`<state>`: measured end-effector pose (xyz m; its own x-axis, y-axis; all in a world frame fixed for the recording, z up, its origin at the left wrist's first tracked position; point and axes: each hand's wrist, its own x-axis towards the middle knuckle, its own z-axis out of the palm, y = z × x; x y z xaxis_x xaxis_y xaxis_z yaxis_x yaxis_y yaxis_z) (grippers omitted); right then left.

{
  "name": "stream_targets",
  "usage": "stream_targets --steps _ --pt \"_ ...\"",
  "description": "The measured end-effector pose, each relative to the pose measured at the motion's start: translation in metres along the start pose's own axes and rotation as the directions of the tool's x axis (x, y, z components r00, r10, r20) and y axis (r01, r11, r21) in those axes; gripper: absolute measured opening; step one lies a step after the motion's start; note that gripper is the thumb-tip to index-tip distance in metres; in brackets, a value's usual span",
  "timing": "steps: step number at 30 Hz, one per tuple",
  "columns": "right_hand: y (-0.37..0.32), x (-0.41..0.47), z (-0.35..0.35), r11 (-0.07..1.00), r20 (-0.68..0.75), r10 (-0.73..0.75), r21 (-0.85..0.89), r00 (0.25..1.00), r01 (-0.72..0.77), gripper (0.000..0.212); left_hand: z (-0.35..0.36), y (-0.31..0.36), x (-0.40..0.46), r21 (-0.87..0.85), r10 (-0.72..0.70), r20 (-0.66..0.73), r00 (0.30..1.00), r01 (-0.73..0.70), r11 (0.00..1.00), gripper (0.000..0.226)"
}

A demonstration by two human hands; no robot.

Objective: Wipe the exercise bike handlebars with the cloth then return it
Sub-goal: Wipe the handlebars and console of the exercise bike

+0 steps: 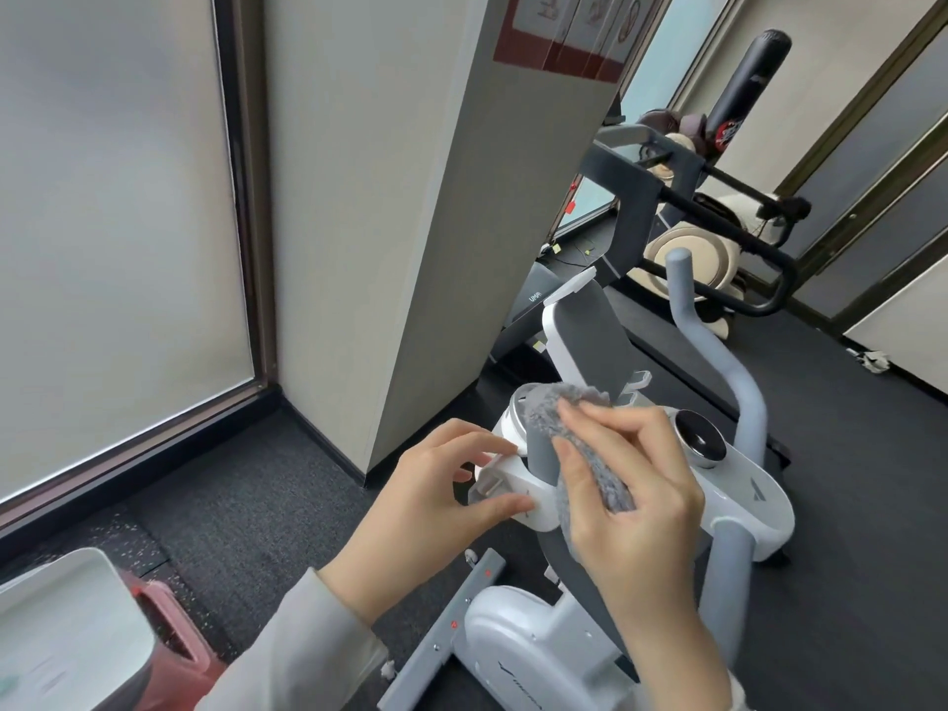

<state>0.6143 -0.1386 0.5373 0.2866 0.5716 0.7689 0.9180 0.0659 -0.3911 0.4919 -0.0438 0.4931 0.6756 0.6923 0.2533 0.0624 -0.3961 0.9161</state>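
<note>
A white exercise bike (738, 497) is seen from above, standing on dark carpeted floor (267, 500) near a pale wall corner. A grey fluffy cloth (574, 433) is draped over the grey handlebar section (542, 454) at the left end of the bike's white console, and is pressed there by the right hand (636, 484). The fingers of that hand are curled round the cloth, with the thumb laid along its lower fold; the cloth is gripped. The left hand (436, 505) is placed just beside it, its fingertips and thumb pinching the white end housing (513, 487) of the console. A silver-rimmed round knob (700, 436) is set on the console, to the right of the cloth. The pale blue-grey right handlebar (718, 361) is seen rising clear of both hands, untouched. A black treadmill (682, 218) is recorded behind the bike. At the lower left edge of the view, a white container (66, 623) and a pink one (174, 628) are noted on the floor.
</note>
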Motion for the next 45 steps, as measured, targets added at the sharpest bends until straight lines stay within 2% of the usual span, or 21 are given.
stream_targets --steps 8,11,13,16,18,22,24,26,28,31,34,36,38,40,43,45 --pt "-0.002 -0.031 -0.015 0.993 0.013 0.112 0.04 0.994 -0.112 0.025 -0.003 -0.001 -0.001 -0.024 -0.013 0.028 1.0 0.013 1.0 0.038" --pt "-0.006 -0.018 -0.012 0.999 0.0 0.042 0.009 0.999 -0.042 0.021 -0.003 0.001 -0.002 -0.037 -0.016 0.026 1.0 0.016 0.999 0.036" --pt "-0.009 -0.015 -0.006 0.999 0.044 -0.012 -0.048 0.999 0.014 0.021 -0.003 0.001 -0.002 -0.042 -0.017 0.029 0.999 0.018 0.999 0.034" --pt "-0.007 -0.029 -0.006 0.994 0.108 -0.017 -0.103 0.994 0.028 0.02 -0.003 0.001 -0.001 -0.04 -0.014 0.032 0.999 0.015 0.999 0.035" --pt "-0.003 -0.04 -0.014 0.995 0.103 0.026 -0.098 0.994 -0.015 0.019 -0.002 0.0 -0.001 -0.037 -0.013 0.026 1.0 0.014 0.999 0.035" --pt "0.003 -0.022 -0.029 0.981 0.004 0.194 -0.01 0.981 -0.194 0.018 0.003 0.0 -0.003 -0.03 -0.016 -0.019 1.0 0.016 0.999 0.037" --pt "0.005 0.006 -0.029 0.971 0.022 0.231 0.059 0.973 -0.232 0.017 0.007 0.001 -0.005 -0.026 -0.018 -0.053 0.998 0.017 1.0 0.037" --pt "0.009 0.038 -0.02 0.942 0.111 0.281 0.157 0.953 -0.296 0.015 0.009 0.002 -0.006 -0.022 -0.02 -0.074 0.997 0.018 1.0 0.037" --pt "0.014 0.063 -0.008 0.859 0.31 0.373 0.243 0.875 -0.452 0.017 0.009 0.001 -0.006 -0.024 -0.02 -0.078 0.997 0.018 1.0 0.037" --pt "0.027 0.077 -0.001 0.648 0.619 0.432 0.293 0.656 -0.703 0.021 0.008 0.001 -0.005 -0.025 -0.019 -0.065 0.998 0.017 1.0 0.037" --pt "0.036 0.075 -0.003 0.505 0.758 0.393 0.296 0.521 -0.811 0.024 0.007 0.001 -0.004 -0.034 -0.017 -0.062 0.998 0.015 0.999 0.037" --pt "0.039 0.067 -0.003 0.463 0.779 0.392 0.293 0.49 -0.836 0.024 0.007 0.001 -0.004 -0.037 -0.014 -0.063 0.998 0.011 0.999 0.037" --pt "0.038 0.055 -0.004 0.463 0.745 0.417 0.319 0.52 -0.827 0.023 0.007 0.001 -0.004 -0.04 -0.009 -0.063 0.998 0.007 0.999 0.037" --pt "0.035 0.041 -0.005 0.502 0.652 0.469 0.358 0.596 -0.787 0.02 0.007 0.0 -0.004 -0.027 -0.004 -0.059 0.998 0.002 1.0 0.037" --pt "0.026 0.019 -0.011 0.68 0.415 0.532 0.31 0.738 -0.664 0.013 0.005 0.002 -0.003 0.002 0.008 -0.048 0.999 -0.008 1.0 0.038" --pt "0.017 0.006 -0.019 0.78 0.266 0.514 0.25 0.816 -0.573 0.014 0.003 0.005 -0.002 0.005 0.023 -0.045 0.999 -0.023 1.0 0.041"
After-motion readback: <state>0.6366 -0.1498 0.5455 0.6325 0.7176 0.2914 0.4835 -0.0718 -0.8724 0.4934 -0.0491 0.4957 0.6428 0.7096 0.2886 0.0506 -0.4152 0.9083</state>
